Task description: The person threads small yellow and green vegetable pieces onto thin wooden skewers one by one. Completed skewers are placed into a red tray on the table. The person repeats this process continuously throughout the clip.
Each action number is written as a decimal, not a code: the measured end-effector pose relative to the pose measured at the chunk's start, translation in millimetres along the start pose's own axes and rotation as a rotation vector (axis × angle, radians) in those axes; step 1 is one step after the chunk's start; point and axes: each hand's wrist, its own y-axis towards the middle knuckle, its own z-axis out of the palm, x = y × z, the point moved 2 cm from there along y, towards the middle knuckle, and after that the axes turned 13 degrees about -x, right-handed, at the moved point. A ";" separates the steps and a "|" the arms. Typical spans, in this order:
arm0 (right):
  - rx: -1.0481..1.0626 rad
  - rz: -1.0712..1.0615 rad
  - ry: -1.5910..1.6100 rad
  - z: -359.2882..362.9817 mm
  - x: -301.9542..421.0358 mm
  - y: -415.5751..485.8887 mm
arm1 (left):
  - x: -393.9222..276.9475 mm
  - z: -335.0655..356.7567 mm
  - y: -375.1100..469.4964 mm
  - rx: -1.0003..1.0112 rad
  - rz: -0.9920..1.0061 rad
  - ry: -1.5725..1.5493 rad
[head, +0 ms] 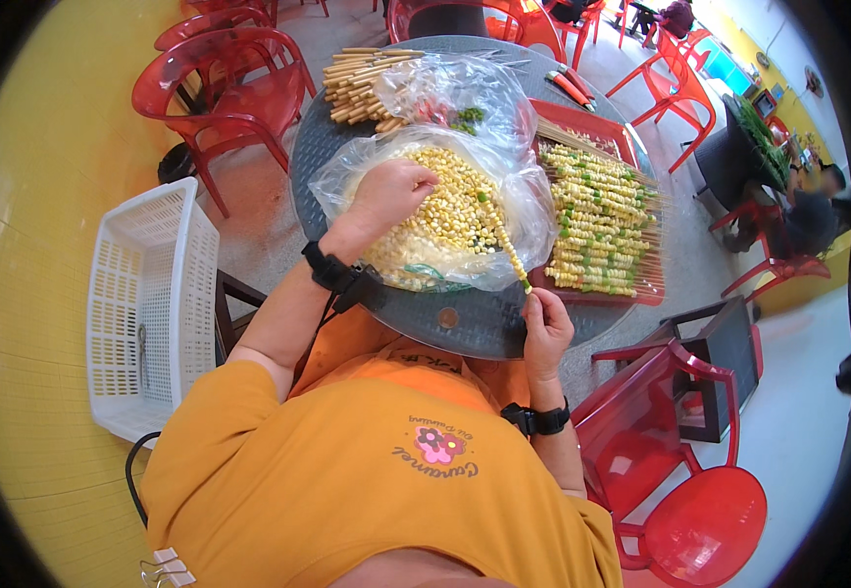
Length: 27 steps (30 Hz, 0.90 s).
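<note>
My right hand (549, 331) pinches the lower end of a thin skewer threaded with yellow corn kernels (508, 246), with a green piece near each end. That skewer slants up and left over an open clear plastic bag (536, 209). Loose corn kernels (466, 195) fill the bag. Above them is my left hand (392, 192), thumb and fingertips close together; whether a kernel sits between them is too small to tell. On the right, a red tray (576, 112) bears several rows of threaded corn skewers (594, 220), their bare stick ends pointing right.
Wooden-handled skewers (359, 84) lie piled at the round table's (411, 312) far left, beside another clear bag (488, 84) and green pieces (469, 116). Red-handled tools (571, 88) rest behind the tray. A white plastic basket (194, 228) and red chairs (260, 95) stand around; a person (804, 220) sits at right.
</note>
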 end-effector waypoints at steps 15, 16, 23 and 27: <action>0.032 0.015 -0.023 -0.8 2.6 1.0 | -4.9 27.8 9.4 0.061 0.215 0.084; 0.040 0.015 -0.019 -0.4 3.0 1.2 | -6.7 25.2 8.6 0.045 0.154 0.015; 0.063 0.025 -0.014 -1.2 1.1 1.0 | 4.7 19.4 3.7 0.045 -0.429 -0.522; 0.069 0.007 -0.011 -0.8 -0.3 1.1 | 13.1 18.4 1.9 0.035 -0.517 -0.736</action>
